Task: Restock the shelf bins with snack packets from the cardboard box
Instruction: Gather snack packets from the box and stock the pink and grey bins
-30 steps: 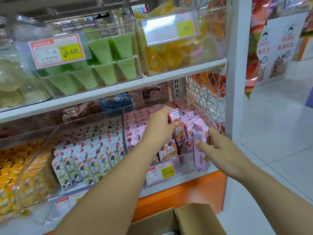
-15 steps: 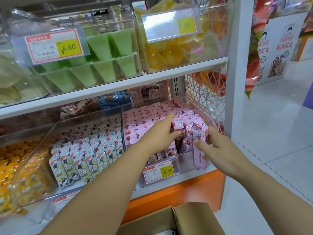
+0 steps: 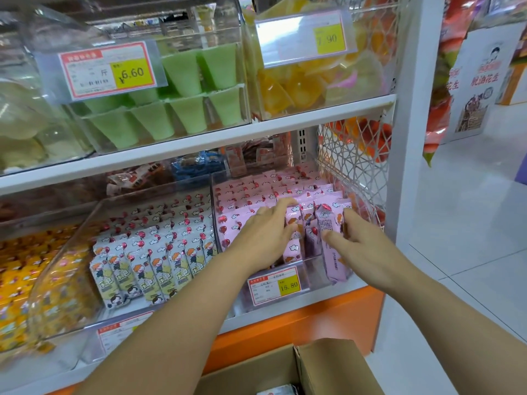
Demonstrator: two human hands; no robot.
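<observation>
You face two long white shelf boards (image 3: 199, 146), flat and smooth. On the lower one sit three clear plastic bins (image 3: 313, 269). The right one is full of shiny pink snack packets (image 3: 256, 195) standing in rows, too many to count. One brown cardboard box (image 3: 328, 366) sits open below your arms. Your left hand (image 3: 262, 238) lies flat on the pink rows, fingers straight. Your right hand (image 3: 368, 246) pinches one tall pink packet (image 3: 330, 252) at that bin's right end.
</observation>
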